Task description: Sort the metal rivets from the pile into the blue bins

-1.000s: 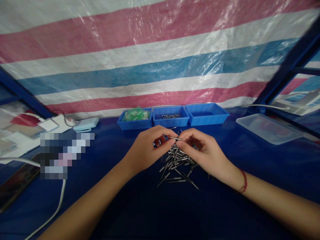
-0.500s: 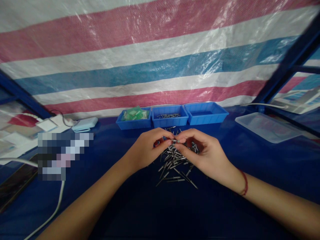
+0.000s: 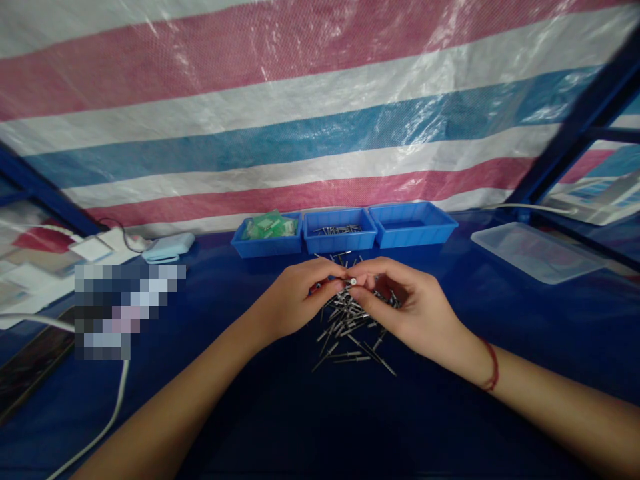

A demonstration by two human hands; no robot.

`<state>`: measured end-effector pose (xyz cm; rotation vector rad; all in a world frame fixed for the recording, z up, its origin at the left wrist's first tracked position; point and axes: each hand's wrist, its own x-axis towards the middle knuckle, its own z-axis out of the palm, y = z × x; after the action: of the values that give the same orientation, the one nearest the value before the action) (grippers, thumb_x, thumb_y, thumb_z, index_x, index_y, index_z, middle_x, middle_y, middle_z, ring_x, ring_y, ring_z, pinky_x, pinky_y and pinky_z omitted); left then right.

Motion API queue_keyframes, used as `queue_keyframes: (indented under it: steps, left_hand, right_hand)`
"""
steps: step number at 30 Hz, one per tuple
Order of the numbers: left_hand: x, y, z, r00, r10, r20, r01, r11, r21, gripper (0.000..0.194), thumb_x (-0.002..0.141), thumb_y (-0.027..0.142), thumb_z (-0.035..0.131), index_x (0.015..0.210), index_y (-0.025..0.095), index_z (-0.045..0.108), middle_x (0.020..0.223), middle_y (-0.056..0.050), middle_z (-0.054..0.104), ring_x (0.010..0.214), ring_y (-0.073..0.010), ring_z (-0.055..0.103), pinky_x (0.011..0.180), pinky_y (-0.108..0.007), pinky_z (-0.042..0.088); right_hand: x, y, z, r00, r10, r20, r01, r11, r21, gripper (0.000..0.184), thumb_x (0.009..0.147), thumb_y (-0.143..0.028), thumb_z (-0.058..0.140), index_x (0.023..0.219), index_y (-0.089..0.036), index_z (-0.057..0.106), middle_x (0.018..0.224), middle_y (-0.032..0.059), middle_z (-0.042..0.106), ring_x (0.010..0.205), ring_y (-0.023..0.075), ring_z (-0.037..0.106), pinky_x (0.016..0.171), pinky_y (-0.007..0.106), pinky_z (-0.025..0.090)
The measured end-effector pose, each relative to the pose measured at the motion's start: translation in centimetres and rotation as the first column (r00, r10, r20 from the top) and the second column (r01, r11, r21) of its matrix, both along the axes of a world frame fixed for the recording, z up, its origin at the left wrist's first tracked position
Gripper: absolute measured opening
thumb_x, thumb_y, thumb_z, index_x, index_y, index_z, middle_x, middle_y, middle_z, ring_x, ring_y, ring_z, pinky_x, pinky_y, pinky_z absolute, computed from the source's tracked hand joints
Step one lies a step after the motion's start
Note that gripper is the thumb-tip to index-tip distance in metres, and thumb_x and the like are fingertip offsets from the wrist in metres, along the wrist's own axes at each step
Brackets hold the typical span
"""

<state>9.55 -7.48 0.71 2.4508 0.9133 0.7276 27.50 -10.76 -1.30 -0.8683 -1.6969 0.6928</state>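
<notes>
A blind rivet (image 3: 353,281) is held between the fingertips of both hands, its round head facing me. My left hand (image 3: 295,293) pinches it from the left with thumb and forefinger. From the right, the thumb and fingers of my right hand (image 3: 410,300) close on it too, and a red cord circles that wrist. Much of the rivet is hidden by fingers. Under and in front of the hands lies a loose pile of blind rivets (image 3: 345,320), pointing every way on the dark blue table (image 3: 280,413).
Behind the pile stand three blue bins: one with green packets (image 3: 270,227), one with rivets (image 3: 340,230), one on the right (image 3: 415,223). A translucent lid (image 3: 535,253) lies right. Leftward are a light blue case (image 3: 170,248), a white cable (image 3: 120,393) and a phone-like dark slab (image 3: 35,367).
The rivet between my fingertips has turned, and its round head now shows towards me. Both hands have stayed in nearly the same place.
</notes>
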Motion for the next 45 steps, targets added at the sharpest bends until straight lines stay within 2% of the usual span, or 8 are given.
queue_keyframes:
  steps: [15,20,23,28,33,36,41,45]
  left_hand:
    - [0.0,-0.1,0.0,0.998,-0.052,-0.023,0.052,0.999,0.001,0.018,0.09,0.015,0.042,0.086,0.016,0.06,0.089,-0.002,0.064,0.082,-0.0122,0.06,0.075,-0.022,0.044]
    - [-0.4,0.0,0.3,0.996,0.053,-0.07,-0.052,0.999,0.008,0.029,0.091,0.023,0.042,0.117,0.018,0.054,0.101,-0.003,0.066,0.079,-0.0125,0.061,0.074,-0.024,0.046]
    - [-1.5,0.9,0.8,0.977,0.189,-0.097,-0.177,0.977,0.114,0.036,0.09,0.027,0.043,0.125,0.017,0.049,0.106,-0.006,0.066,0.08,-0.0146,0.062,0.074,-0.027,0.048]
    - [-4.2,2.9,0.9,0.933,0.286,-0.219,-0.217,0.931,0.292,0.03,0.091,0.025,0.039,0.105,0.014,0.062,0.105,-0.008,0.067,0.098,-0.02,0.061,0.089,-0.033,0.044]
    - [-5.6,3.8,0.4,0.888,0.298,-0.35,-0.228,0.947,0.228,0.033,0.09,0.024,0.037,0.114,0.015,0.058,0.114,-0.009,0.065,0.105,-0.0211,0.059,0.092,-0.035,0.043]
    - [-6.2,3.9,0.4,0.866,0.283,-0.411,-0.234,0.958,0.167,0.032,0.088,0.022,0.039,0.109,0.014,0.061,0.112,-0.009,0.065,0.103,-0.021,0.06,0.092,-0.034,0.043]
    - [-7.3,3.9,0.5,0.823,0.254,-0.508,-0.272,0.961,0.039,0.029,0.085,0.022,0.042,0.102,0.016,0.064,0.1,-0.008,0.07,0.091,-0.0205,0.064,0.081,-0.03,0.046]
    - [-7.5,3.9,0.2,0.799,0.223,-0.559,-0.279,0.96,-0.015,0.028,0.083,0.025,0.044,0.1,0.016,0.065,0.096,-0.007,0.07,0.087,-0.021,0.064,0.077,-0.029,0.046]
  right_hand:
    - [0.3,-0.1,-0.5,0.998,0.026,0.064,-0.024,0.999,-0.033,0.01,0.082,-0.023,0.058,0.09,-0.018,0.063,0.071,0.0005,0.056,0.061,0.0106,0.05,0.054,0.025,0.042]
    - [0.5,0.4,-0.3,0.989,-0.045,0.14,0.044,0.999,0.009,0.008,0.082,-0.024,0.057,0.086,-0.018,0.061,0.066,-0.0016,0.054,0.056,0.0099,0.048,0.051,0.024,0.039]
    - [0.9,1.8,0.2,0.97,-0.183,0.16,0.165,0.979,0.12,0.007,0.081,-0.024,0.058,0.084,-0.019,0.06,0.072,-0.0004,0.057,0.062,0.0111,0.052,0.053,0.024,0.04]
    - [1.5,6.7,1.0,0.887,-0.414,0.205,0.343,0.887,0.31,0.005,0.082,-0.022,0.054,0.083,-0.019,0.057,0.077,0.0021,0.062,0.068,0.0145,0.056,0.065,0.029,0.044]
    - [0.9,10.5,0.7,0.781,-0.475,0.405,0.335,0.866,0.371,0.015,0.078,-0.019,0.054,0.093,-0.017,0.058,0.086,0.0078,0.065,0.078,0.0219,0.059,0.075,0.037,0.045]
    - [0.4,9.5,0.4,0.765,-0.433,0.477,0.298,0.894,0.334,0.023,0.077,-0.021,0.055,0.099,-0.015,0.057,0.09,0.0094,0.065,0.082,0.0238,0.059,0.075,0.039,0.045]
    - [0.9,5.0,-0.2,0.824,-0.253,0.508,0.182,0.966,0.186,0.02,0.08,-0.023,0.054,0.098,-0.016,0.057,0.088,0.0064,0.064,0.077,0.0194,0.06,0.068,0.033,0.046]
    - [1.7,3.4,-1.1,0.836,-0.224,0.502,0.203,0.974,0.096,0.018,0.081,-0.027,0.054,0.096,-0.019,0.059,0.082,0.0037,0.064,0.068,0.0166,0.059,0.058,0.029,0.045]
